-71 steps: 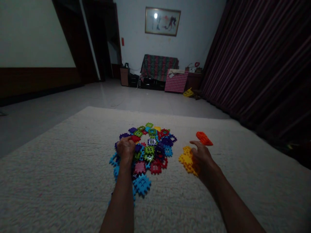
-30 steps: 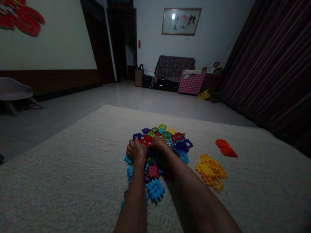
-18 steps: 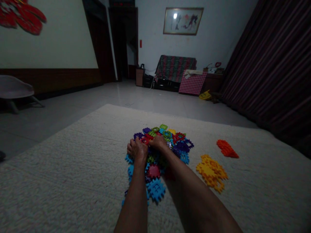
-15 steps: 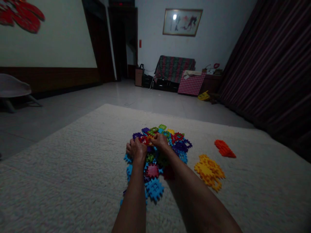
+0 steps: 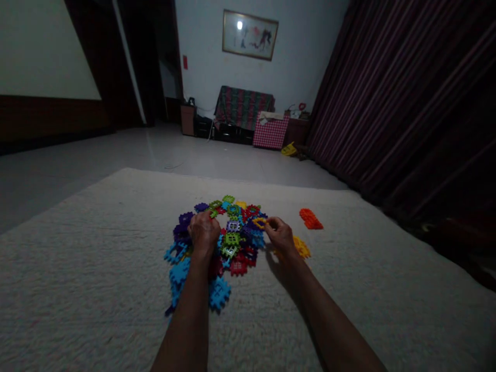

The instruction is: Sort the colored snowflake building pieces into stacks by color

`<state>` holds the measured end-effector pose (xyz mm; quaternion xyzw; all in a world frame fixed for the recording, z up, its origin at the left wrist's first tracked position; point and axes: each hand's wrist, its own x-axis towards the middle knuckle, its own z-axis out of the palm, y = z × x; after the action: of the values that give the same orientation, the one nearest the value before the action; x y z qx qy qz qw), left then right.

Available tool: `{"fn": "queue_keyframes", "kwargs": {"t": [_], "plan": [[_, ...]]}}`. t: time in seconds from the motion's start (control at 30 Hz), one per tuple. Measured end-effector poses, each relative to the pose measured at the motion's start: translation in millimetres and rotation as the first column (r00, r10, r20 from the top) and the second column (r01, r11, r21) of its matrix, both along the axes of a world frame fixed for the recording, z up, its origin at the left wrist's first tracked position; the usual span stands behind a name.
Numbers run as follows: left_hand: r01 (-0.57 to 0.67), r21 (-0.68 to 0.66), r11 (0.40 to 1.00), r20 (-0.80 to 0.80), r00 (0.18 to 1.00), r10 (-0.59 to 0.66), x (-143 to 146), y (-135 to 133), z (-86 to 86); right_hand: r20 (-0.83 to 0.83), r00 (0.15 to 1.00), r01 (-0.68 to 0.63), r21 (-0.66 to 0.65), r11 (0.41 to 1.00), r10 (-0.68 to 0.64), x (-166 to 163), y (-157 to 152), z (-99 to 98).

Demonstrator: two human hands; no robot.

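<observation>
A heap of plastic interlocking building tiles [image 5: 232, 238] in blue, purple, green and red lies on the pale rug. Between the thumb and fingers of my right hand [image 5: 280, 234] is a yellow open-framed tile [image 5: 259, 223], held above the heap's right side. My left hand [image 5: 204, 231] rests at the heap's left part with its fingers curled down; what they grip is hidden beneath them. Blue tiles [image 5: 219, 293] spread toward me near the left forearm. Just past the right hand sits a pile of yellow tiles [image 5: 301, 248], partly covered by that hand.
An orange tile pile [image 5: 310, 219] lies farther right on the rug [image 5: 116, 248]. Beyond the rug are a tiled floor [image 5: 217, 163], a cloth-covered stand [image 5: 244, 107] and a red checked cloth [image 5: 270, 132]. Dark curtains [image 5: 349, 88] hang along the right.
My right hand has moved right, away from my left hand, carrying the yellow tile from the heap's middle. The view has turned right, so the scene sits farther left.
</observation>
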<state>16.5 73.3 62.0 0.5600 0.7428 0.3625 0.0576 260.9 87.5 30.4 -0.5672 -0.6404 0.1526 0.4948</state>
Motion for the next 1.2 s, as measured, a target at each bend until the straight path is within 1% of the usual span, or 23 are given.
{"fn": "queue_keyframes", "kwargs": {"t": [0.07,0.1,0.17,0.27,0.37,0.43,0.5,0.57,0.63,0.67,0.73,0.83,0.93,1.07,1.2], "plan": [[0.068,-0.011,0.998,-0.025,0.997,-0.069,8.5,1.2,-4.4,0.09,0.985,0.139,0.062,0.988,-0.144,32.4,-13.9,-2.0],[0.093,-0.021,0.995,-0.037,0.995,-0.094,12.1,1.4,-7.4,0.133,0.971,0.187,0.088,0.978,-0.198,46.2,-20.1,-3.6],[0.129,-0.05,0.99,-0.052,0.99,-0.131,17.7,1.2,-13.8,0.221,0.945,0.223,0.109,0.969,-0.243,68.4,-31.2,-7.7],[0.137,-0.105,0.985,-0.059,0.988,-0.144,21.3,0.4,-22.1,0.362,0.903,0.216,0.087,0.973,-0.233,89.8,-44.2,-14.4],[0.131,-0.13,0.983,-0.069,0.988,-0.141,21.7,0.6,-27.6,0.456,0.877,0.141,0.061,0.988,-0.153,95.5,-48.3,-15.4],[0.129,-0.13,0.983,-0.078,0.987,-0.14,21.4,1.4,-30.1,0.47,0.88,0.048,0.061,0.997,-0.071,87.5,-42.2,-10.9],[0.126,-0.132,0.983,-0.088,0.987,-0.138,21.3,2.1,-31.9,0.463,0.886,-0.035,0.06,0.998,0.003,68.3,-27.7,-3.2],[0.117,-0.142,0.983,-0.089,0.987,-0.131,21.6,2.2,-32.8,0.459,0.887,-0.084,0.036,0.996,0.058,39.9,-5.4,5.7],[0.106,-0.148,0.983,-0.082,0.99,-0.119,22.4,1.5,-33.2,0.493,0.862,-0.112,-0.041,0.993,0.117,7.4,22.0,14.2],[0.1,-0.146,0.984,-0.078,0.991,-0.112,22.8,0.9,-33.5,0.528,0.837,-0.105,-0.096,0.99,0.14,-8.3,36.7,18.0],[0.094,-0.128,0.987,-0.075,0.992,-0.104,23.3,-0.2,-34.6,0.605,0.786,0.006,-0.21,0.978,0.125,-35.0,66.1,23.5],[0.092,-0.089,0.992,-0.068,0.993,-0.098,23.0,-0.3,-37.4,0.649,0.755,0.11,-0.269,0.957,0.096,-58.8,106.2,25.9],[0.105,-0.094,0.99,-0.044,0.993,-0.11,21.7,1.7,-39.6,0.676,0.732,0.179,-0.302,0.936,0.079,-67.1,137.0,22.1],[0.114,-0.117,0.987,-0.025,0.993,-0.118,22.2,3.7,-39.6,0.697,0.713,0.225,-0.331,0.916,0.077,-71.2,159.8,13.5],[0.085,-0.095,0.992,-0.016,0.996,-0.087,25.0,2.8,-38.3,0.684,0.727,0.223,-0.31,0.924,0.054,-74.2,165.7,9.8]]}}
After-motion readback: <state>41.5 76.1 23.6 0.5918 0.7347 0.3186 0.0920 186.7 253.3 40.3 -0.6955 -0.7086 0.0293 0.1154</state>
